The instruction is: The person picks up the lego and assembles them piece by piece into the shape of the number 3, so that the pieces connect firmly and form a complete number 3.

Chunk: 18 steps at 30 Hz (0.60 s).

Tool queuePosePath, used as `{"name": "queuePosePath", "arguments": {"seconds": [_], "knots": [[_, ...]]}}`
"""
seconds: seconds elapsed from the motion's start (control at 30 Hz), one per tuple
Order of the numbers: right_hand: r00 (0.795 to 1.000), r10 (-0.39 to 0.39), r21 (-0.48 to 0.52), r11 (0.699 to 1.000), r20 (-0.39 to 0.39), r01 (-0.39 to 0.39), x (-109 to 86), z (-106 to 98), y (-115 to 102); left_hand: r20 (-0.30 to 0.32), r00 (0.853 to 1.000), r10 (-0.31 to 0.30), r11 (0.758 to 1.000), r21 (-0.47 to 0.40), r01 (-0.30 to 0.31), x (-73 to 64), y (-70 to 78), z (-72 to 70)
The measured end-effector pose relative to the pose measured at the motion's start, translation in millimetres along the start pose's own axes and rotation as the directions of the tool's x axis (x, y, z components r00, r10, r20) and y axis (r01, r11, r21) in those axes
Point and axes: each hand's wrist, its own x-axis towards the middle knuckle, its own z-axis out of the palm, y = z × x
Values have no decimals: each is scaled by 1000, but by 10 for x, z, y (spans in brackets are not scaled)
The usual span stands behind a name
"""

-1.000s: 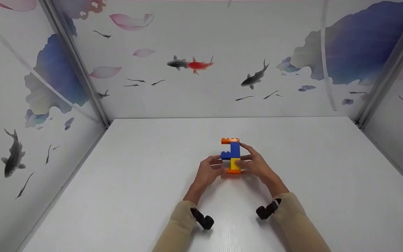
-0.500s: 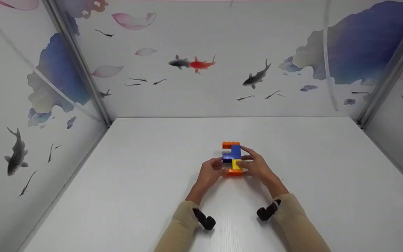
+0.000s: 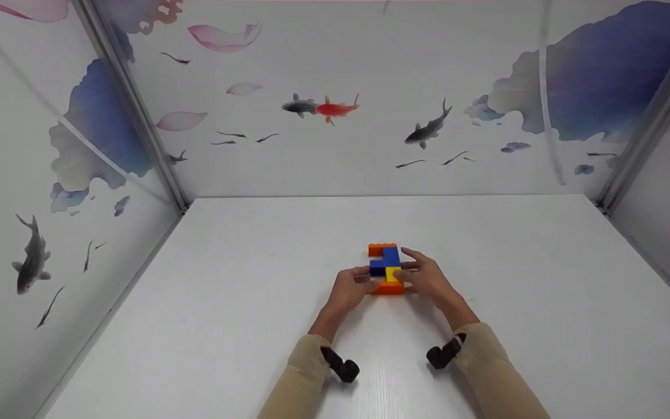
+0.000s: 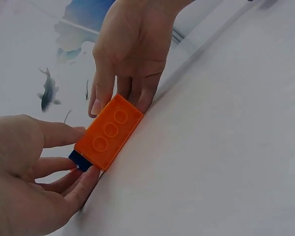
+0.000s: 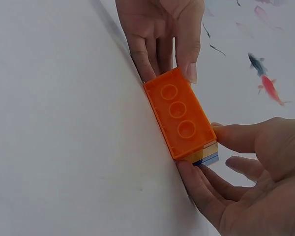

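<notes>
Several toy building bricks are joined into one piece, which lies on its side on the white table. Its near end is an orange brick point(image 3: 387, 288), followed by a yellow brick point(image 3: 392, 274), blue bricks point(image 3: 391, 256) and a far orange brick point(image 3: 381, 250). In both wrist views the near orange brick point(image 4: 110, 130) shows its hollow underside with round tubes. My left hand point(image 3: 348, 290) pinches the piece from the left, thumb at the near orange brick. From the right, my right hand point(image 3: 430, 278) grips it, thumb by the yellow brick and index finger stretched forward.
The white table point(image 3: 253, 326) runs to a back wall point(image 3: 335, 163) printed with fish and petals. Similar printed panels rise at both sides, with metal posts point(image 3: 166, 169) at the corners. Black wrist devices point(image 3: 341, 365) stick out from both sleeves.
The brick piece has tipped down from upright onto its side, its far orange end lowering toward the table. Both hands have stayed on it at nearly the same spot; the right index finger has lifted off.
</notes>
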Motion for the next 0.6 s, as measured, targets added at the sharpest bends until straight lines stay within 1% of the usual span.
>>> {"name": "queuePosePath", "arguments": {"seconds": [0.27,0.5,0.6], "knots": [[1000,23,8,1000,-2,-23,9,40,-42,1,1000,26,1000,12,-26,-4,1,-68],[999,52,58,997,-1,-52,18,38,-27,-5,1000,18,1000,13,-18,-9,20,-75],[998,64,69,996,2,-64,26,10,-11,-4,1000,1,1000,25,-1,-7,50,-105]]}}
